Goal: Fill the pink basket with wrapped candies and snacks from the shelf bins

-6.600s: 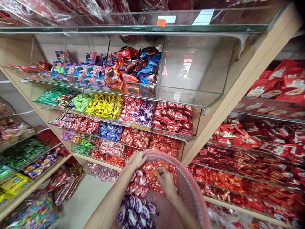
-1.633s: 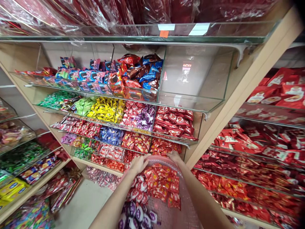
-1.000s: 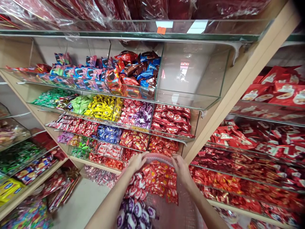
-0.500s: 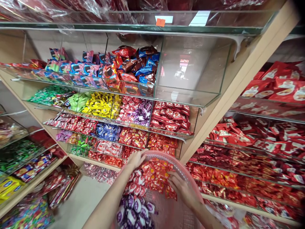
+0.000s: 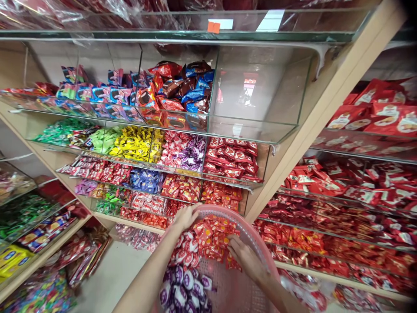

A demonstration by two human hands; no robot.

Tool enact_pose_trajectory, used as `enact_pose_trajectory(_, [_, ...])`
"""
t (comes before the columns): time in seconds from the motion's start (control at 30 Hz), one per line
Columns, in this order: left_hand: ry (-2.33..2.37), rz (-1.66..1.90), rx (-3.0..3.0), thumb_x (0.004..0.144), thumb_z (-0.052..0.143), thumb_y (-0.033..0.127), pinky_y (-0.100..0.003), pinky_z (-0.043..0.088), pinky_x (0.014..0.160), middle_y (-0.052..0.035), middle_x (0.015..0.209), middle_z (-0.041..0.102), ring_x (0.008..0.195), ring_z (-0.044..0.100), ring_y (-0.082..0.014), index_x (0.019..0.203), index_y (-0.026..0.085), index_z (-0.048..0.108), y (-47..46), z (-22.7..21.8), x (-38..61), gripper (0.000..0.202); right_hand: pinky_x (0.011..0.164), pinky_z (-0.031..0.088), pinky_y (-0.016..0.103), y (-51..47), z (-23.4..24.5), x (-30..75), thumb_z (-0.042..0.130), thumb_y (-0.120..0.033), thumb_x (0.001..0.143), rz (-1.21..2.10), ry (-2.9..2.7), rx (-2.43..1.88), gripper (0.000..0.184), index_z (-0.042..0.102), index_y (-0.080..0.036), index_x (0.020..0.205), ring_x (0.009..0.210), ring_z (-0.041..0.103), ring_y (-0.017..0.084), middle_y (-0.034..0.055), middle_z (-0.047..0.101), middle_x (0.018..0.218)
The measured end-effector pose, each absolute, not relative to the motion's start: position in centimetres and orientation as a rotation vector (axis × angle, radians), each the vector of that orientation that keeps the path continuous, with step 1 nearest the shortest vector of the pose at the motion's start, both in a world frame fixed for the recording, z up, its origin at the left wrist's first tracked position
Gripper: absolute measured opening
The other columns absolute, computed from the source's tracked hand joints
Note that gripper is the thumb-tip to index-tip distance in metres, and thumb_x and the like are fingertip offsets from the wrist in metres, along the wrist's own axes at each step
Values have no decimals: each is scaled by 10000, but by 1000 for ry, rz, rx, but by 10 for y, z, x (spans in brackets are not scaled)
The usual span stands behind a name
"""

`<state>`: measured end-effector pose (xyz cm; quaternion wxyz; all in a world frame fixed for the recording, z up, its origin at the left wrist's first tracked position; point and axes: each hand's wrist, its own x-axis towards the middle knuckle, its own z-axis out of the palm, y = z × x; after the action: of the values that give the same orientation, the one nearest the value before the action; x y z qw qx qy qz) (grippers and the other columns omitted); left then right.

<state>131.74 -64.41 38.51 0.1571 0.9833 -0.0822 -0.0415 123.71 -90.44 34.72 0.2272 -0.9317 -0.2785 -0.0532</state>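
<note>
A pink plastic basket (image 5: 244, 217) with small holes in its wall sits low in front of me. My left hand (image 5: 186, 217) is closed over its far left rim. Inside the basket, my right hand (image 5: 243, 254) has its fingers curled against red candy packets (image 5: 213, 234) with yellow-orange spots; the fingertips are partly hidden among them. Left of these lie red-and-white wrapped candies (image 5: 187, 248). Nearer to me is a pile of purple-and-white wrapped candies (image 5: 184, 289). Pink basket floor (image 5: 224, 287) shows to the right of that pile.
Glass-fronted shelves rise ahead, with yellow packets (image 5: 135, 141), blue packets (image 5: 146, 180) and dark red packets (image 5: 231, 158) in compartments. A slanting wooden upright (image 5: 312, 130) parts them from red-filled shelves on the right. At lower left, bagged sweets (image 5: 42, 287) lie on the floor (image 5: 110, 269).
The view has shifted slightly, so the shelves sit a little further left. My right hand has moved slightly left over the red packets, its fingers closer together. My left hand stays on the rim.
</note>
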Motion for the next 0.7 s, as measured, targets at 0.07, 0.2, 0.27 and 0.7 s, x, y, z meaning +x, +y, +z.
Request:
enact_pose_trajectory(0.07, [-239,-124,2810,857,282,483,-270,400,790,-19,1092,616,993,559,-199,1329,339,316,-644,385,1318,495,756,500,283,-901,346,1240,335,-177,856,-161,-809,-2635,260,552,-202,998,871,601,170,68,586,1044])
enact_pose_trajectory(0.2, [-258,-108,2799,857,285,478,-277,397,805,-15,1104,612,999,558,-200,1320,347,330,-643,384,1317,483,760,484,298,-895,344,1244,332,-98,820,-267,-865,-2707,295,571,-208,953,856,591,177,66,594,1009])
enact_pose_trajectory(0.27, [-263,-104,2794,857,290,475,-277,393,815,-8,1119,605,1009,553,-198,1307,359,347,-643,384,1317,469,753,478,298,-894,346,1244,351,-126,828,-303,-876,-2686,262,574,-215,934,837,587,174,62,590,999])
enact_pose_trajectory(0.7, [-218,-148,2760,853,316,458,-284,393,828,-9,1140,596,1017,550,-200,1298,350,369,-645,392,1314,461,749,395,254,-895,391,1368,375,-159,809,-321,-473,-2558,221,552,-172,942,829,547,154,76,569,941])
